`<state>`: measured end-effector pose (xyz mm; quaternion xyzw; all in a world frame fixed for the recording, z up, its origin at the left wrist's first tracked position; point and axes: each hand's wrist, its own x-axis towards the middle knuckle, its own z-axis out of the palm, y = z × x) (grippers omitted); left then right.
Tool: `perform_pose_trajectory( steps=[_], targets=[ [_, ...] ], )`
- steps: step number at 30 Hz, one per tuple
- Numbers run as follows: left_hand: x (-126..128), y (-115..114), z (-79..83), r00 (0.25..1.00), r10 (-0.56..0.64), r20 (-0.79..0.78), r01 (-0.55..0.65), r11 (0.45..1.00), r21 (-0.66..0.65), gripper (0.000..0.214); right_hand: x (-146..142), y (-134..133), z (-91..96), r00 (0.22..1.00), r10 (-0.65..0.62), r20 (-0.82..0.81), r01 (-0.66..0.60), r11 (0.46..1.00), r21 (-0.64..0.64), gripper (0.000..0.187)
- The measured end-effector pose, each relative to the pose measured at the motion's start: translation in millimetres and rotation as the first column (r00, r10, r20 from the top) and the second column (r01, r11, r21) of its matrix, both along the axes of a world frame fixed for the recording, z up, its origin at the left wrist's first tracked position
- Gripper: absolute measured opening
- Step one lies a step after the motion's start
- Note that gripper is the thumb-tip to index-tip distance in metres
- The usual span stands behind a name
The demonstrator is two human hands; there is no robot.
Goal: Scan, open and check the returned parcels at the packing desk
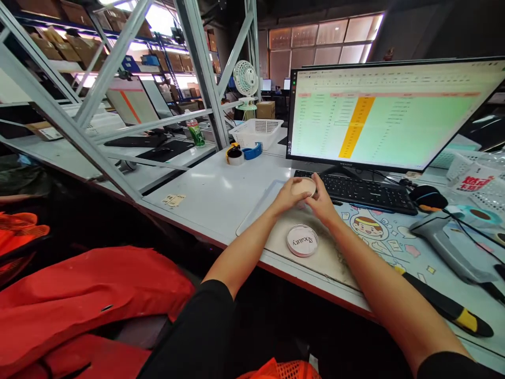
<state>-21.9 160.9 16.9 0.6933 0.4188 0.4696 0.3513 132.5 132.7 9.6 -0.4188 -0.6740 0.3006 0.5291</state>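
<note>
Both hands are close together over the desk mat, near the keyboard's front edge. My left hand grips the near left side of a round, shallow beige case, its thumb along the front. My right hand has its fingers closed around the case's right side. What lies under the case is hidden by the hands. Nearer to me, between my forearms, a round clear-edged disc with dark lettering that seems to read "beauty" rests flat on the beige part of the mat.
Behind the hands stand a black keyboard and a large monitor. To the right lie a barcode scanner and a black-and-yellow cutter knife. Tape rolls and a white basket sit at the back left, beside a metal frame.
</note>
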Motion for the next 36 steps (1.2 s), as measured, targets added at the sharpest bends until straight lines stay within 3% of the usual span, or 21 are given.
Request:
perform_pose_trajectory(
  steps=[3, 7, 11, 16, 20, 23, 28, 36],
  targets=[
    [-5, 0, -11.1, 0.994, -0.023, -0.11, 0.03, 0.998, 0.061, 0.066, 0, -4, -10.9, 0.967, -0.001, -0.253, -0.073, 0.956, -0.285, 0.103],
    [-8, -3, -15.6, 0.963, 0.079, -0.258, -0.007, 0.963, 0.269, 0.061, -6, -8, -8.9, 0.901, -0.128, -0.414, -0.075, 0.895, -0.439, 0.097],
    [-6, -11, -13.0, 0.924, 0.175, -0.339, -0.051, 0.938, 0.344, 0.052, -12, -13, -5.4, 0.909, -0.099, -0.404, -0.084, 0.907, -0.412, 0.083],
    [-1, -21, -11.7, 0.931, 0.195, -0.308, -0.104, 0.952, 0.289, 0.02, -13, -16, -7.9, 0.948, -0.012, -0.317, -0.093, 0.944, -0.315, 0.078],
    [3, -22, -13.5, 0.974, 0.131, -0.186, -0.084, 0.966, 0.243, 0.005, -10, -15, -9.3, 0.964, 0.006, -0.267, -0.073, 0.967, -0.243, 0.076],
    [0, -19, -14.0, 0.997, 0.082, 0.004, -0.082, 0.985, 0.151, 0.006, -5, -13, -8.4, 0.943, -0.028, -0.33, -0.083, 0.944, -0.32, 0.065],
    [-9, -13, -9.9, 0.949, 0.225, 0.22, -0.227, 0.974, -0.017, 0.008, 5, -13, -3.6, 0.876, -0.059, -0.479, -0.185, 0.876, -0.446, 0.039],
    [-13, -8, -9.0, 0.889, 0.255, 0.381, -0.208, 0.965, -0.161, 0.008, 7, -19, 1.8, 0.881, 0.032, -0.472, -0.254, 0.874, -0.414, 0.044]
  ],
)
